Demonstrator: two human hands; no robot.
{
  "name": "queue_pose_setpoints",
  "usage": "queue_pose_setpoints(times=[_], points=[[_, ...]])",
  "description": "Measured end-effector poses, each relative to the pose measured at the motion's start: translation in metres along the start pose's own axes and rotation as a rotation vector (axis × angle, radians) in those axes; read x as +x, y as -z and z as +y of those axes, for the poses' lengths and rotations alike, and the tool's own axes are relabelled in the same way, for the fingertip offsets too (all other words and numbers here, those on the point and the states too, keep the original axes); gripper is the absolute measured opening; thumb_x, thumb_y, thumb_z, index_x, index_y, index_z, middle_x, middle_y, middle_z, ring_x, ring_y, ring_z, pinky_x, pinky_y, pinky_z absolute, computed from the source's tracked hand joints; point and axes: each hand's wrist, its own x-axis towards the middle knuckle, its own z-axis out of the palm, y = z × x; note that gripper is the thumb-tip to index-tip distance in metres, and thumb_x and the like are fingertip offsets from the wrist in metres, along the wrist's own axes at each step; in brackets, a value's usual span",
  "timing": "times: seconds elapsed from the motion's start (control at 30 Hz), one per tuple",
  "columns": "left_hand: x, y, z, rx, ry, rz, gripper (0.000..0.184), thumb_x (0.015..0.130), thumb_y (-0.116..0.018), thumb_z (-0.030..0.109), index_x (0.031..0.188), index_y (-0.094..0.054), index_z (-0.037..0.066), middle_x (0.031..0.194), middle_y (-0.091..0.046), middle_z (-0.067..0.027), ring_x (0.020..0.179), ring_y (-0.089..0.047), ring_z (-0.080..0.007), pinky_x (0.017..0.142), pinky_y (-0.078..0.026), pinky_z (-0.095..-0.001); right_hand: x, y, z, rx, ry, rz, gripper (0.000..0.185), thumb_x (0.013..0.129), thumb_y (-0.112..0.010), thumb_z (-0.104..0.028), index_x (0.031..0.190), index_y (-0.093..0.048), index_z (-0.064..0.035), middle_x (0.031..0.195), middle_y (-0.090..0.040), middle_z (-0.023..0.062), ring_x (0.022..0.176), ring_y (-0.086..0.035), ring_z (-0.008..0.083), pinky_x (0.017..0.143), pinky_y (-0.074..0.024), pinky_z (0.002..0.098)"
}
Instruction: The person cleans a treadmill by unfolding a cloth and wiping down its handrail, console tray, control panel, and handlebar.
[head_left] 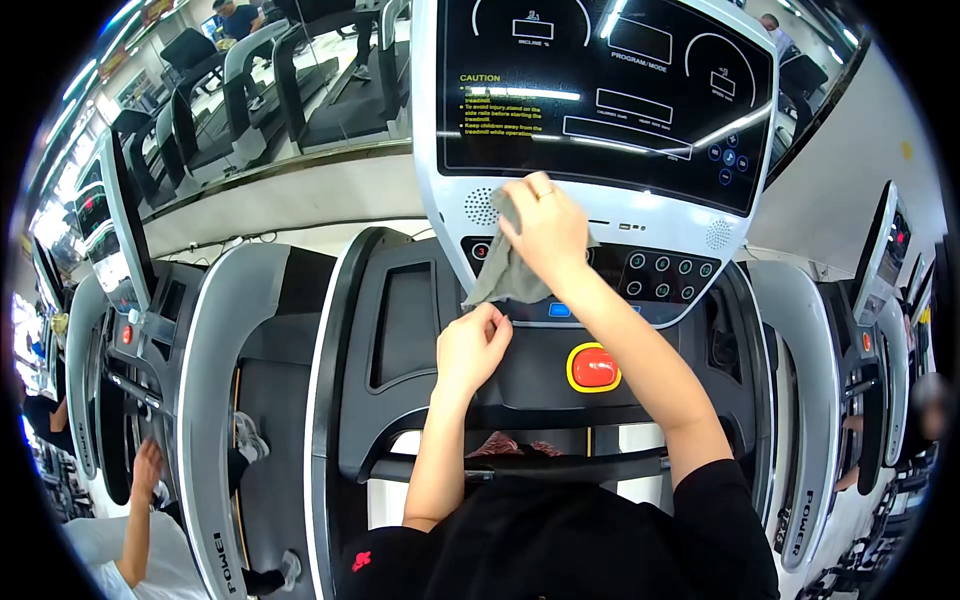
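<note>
My right hand (548,228) is closed on a grey-green cloth (518,272) and presses it to the silver panel of a treadmill console (435,130), beside the left speaker grille and just below the dark display (600,90). The cloth hangs over part of the button rows. Lower and to the left, my left hand (472,345) has its fingers curled together near the cloth's bottom corner. Whether those fingers pinch the cloth cannot be made out. A red button with a yellow ring (594,367) lies on the black deck to the right of my left hand.
A black handlebar (560,468) crosses in front of my body. Another treadmill (225,330) stands at the left, with a person's hand (147,468) beyond it. More machines (880,260) stand at the right. Other people are near machines in the background.
</note>
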Motion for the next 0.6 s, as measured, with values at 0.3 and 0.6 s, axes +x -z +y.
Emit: queue_pose_setpoints(times=[0.3,0.6], points=[[-0.012,-0.016,-0.006,-0.064,-0.107,0.021,0.028,0.077,-0.063,0.019,0.06,-0.046,0.004,0.053,-0.051,-0.0112,0.05,-0.054,-0.0307,0.049,-0.042,-0.0373,-0.021,0.007,0.013,0.016,0.022,0.031,0.039,0.062,-0.075,-0.015,0.098,-0.059,-0.014,0.093,-0.054,0.0028,0.084,-0.059,0.0224,0.067,-0.0505,0.0336],[-0.011,-0.058,0.005,-0.145,-0.218,-0.057,0.025,0.077,-0.063,0.016,0.062,-0.047,0.004,0.054,-0.052,-0.0104,0.049,-0.054,-0.027,0.048,-0.041,-0.0338,-0.047,0.032,0.046,-0.077,-0.144,0.04,0.037,0.064,-0.074,-0.016,0.097,-0.057,-0.0146,0.094,-0.054,0.0037,0.085,-0.059,0.0237,0.066,-0.0508,0.0346]])
